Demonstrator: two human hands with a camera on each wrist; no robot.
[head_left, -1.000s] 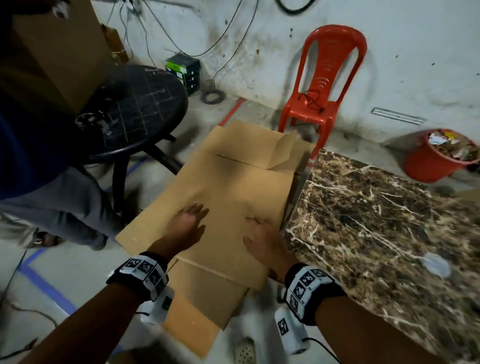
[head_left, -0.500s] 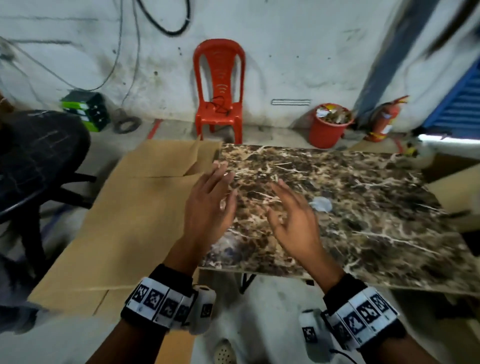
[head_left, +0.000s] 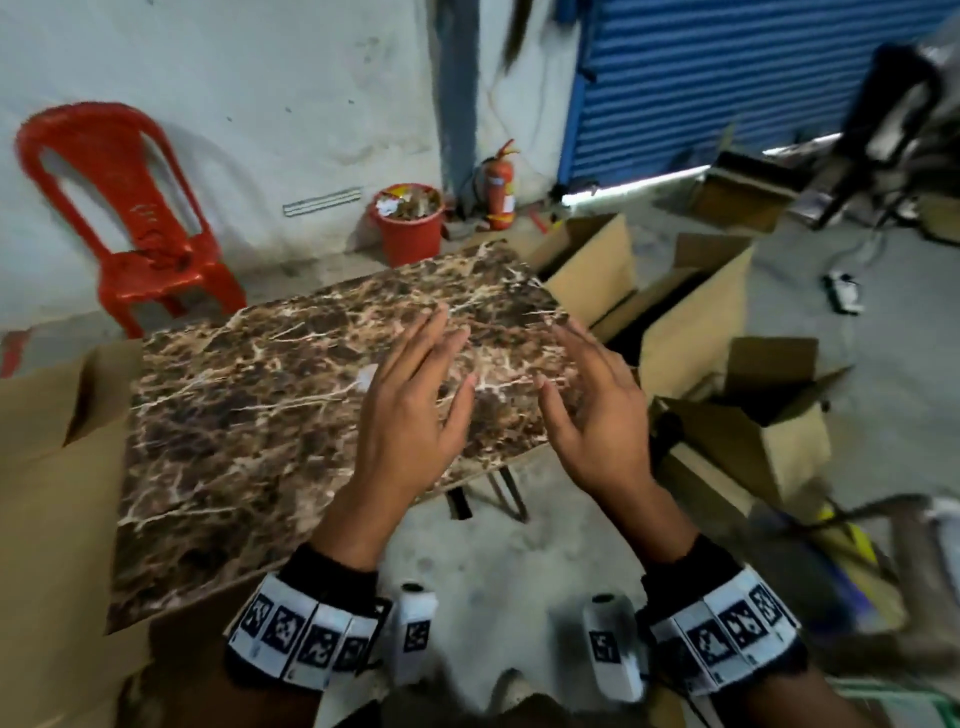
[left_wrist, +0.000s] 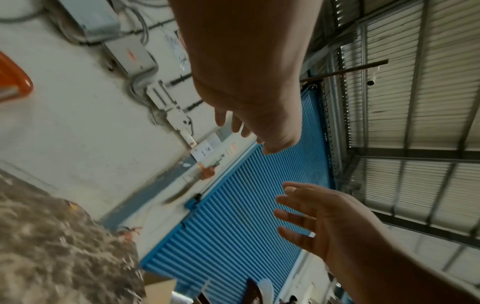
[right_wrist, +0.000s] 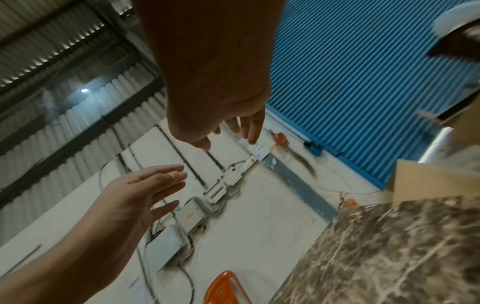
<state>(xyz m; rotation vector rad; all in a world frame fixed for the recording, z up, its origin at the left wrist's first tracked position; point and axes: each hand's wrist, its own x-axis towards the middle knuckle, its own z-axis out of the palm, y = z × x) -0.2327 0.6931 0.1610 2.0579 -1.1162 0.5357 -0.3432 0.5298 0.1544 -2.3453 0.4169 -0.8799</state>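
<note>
Head view: left hand (head_left: 410, 421) and right hand (head_left: 597, 415) hover side by side above the marble-patterned worktop (head_left: 249, 415), fingers (head_left: 423, 343) spread wide, holding nothing; open cardboard boxes (head_left: 696, 332) stand to the right. Left wrist view: both hands empty before a blue shutter (left_wrist: 233, 216). Right wrist view: fingers splayed, worktop corner below

over marble table (head_left: 249, 415): free | right: cardboard boxes (head_left: 691, 332) (just beside) | left: flat cardboard (head_left: 52, 493)
</note>
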